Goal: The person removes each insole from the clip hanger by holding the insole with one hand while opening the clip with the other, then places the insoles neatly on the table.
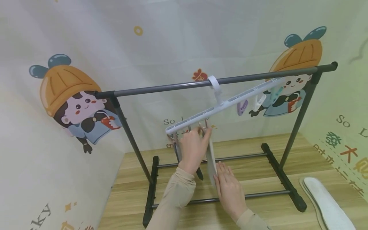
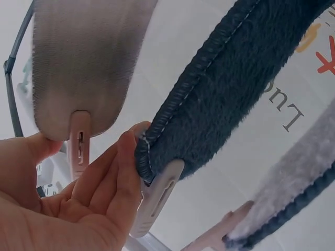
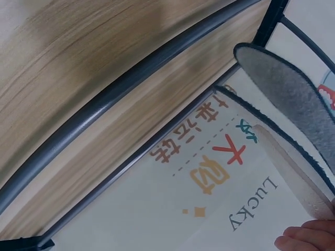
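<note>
A white clip hanger (image 1: 195,118) hangs tilted from a dark rack bar, its left end lower. My left hand (image 1: 191,147) is just below it, thumb and fingers on either side of a pink clip (image 2: 80,141) that bites the end of a greyish-beige insole (image 2: 86,63). In the left wrist view, its fingertips touch a dark blue fuzzy insole (image 2: 209,89), hung from a pale clip (image 2: 159,198). Farther right hangs a pale fleecy insole (image 2: 293,183) with dark edging. With straight fingers, my right hand (image 1: 231,188) lies against the greyish-beige insole's lower side.
Purple (image 1: 242,107), white (image 1: 259,101) and teal (image 1: 276,95) clips dangle on the hanger's right half. The black rack base (image 1: 283,180) stands on a wood-grain surface (image 1: 132,188). Pale insoles (image 1: 327,204) lie at the right. A printed backdrop (image 1: 172,41) rises behind.
</note>
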### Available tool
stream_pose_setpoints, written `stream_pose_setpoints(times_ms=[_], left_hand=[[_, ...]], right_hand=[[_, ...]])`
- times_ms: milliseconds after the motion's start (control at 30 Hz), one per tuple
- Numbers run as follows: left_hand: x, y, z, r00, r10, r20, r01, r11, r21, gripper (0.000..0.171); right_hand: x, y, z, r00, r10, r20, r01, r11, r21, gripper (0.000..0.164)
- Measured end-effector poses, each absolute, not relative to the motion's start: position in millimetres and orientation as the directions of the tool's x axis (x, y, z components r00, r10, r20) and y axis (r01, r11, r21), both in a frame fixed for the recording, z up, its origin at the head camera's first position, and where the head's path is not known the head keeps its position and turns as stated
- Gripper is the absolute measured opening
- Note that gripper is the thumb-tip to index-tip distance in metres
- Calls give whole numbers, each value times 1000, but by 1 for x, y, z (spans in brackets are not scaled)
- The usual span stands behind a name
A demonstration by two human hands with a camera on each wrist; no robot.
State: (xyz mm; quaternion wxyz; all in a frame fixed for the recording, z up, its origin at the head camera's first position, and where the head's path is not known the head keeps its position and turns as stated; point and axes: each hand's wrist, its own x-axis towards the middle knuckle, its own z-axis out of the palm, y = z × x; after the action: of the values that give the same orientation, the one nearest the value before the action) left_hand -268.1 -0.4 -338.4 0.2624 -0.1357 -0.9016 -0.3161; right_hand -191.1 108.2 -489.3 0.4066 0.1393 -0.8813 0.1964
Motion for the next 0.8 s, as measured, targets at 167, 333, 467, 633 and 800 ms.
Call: stream_pose_setpoints(times_ms=[167,333,467,633,800], left_hand=[[-274,-1,-338,-799,93,593,433,775,461,43],[-276,1,-337,-818,89,568,418,771,481,46],[-278,2,-334,-826,81,558,400,781,479,50],[-280,4,-332,-824,79,560,396,788,471,53],[-281,4,-332,-820,83,566,403,786,469,53]], right_hand=[[-190,107,-486,-618,-90,781,-408,886,-220,41],[-188,105,-485,-614,-96,783,-406,889,-209,43],[-186,104,-485,-607,-102,788,-409,890,-200,38],[-184,103,-485,-608,-104,787,-409,891,-198,45],[-183,103,-484,-615,-99,783,-406,890,-206,54]])
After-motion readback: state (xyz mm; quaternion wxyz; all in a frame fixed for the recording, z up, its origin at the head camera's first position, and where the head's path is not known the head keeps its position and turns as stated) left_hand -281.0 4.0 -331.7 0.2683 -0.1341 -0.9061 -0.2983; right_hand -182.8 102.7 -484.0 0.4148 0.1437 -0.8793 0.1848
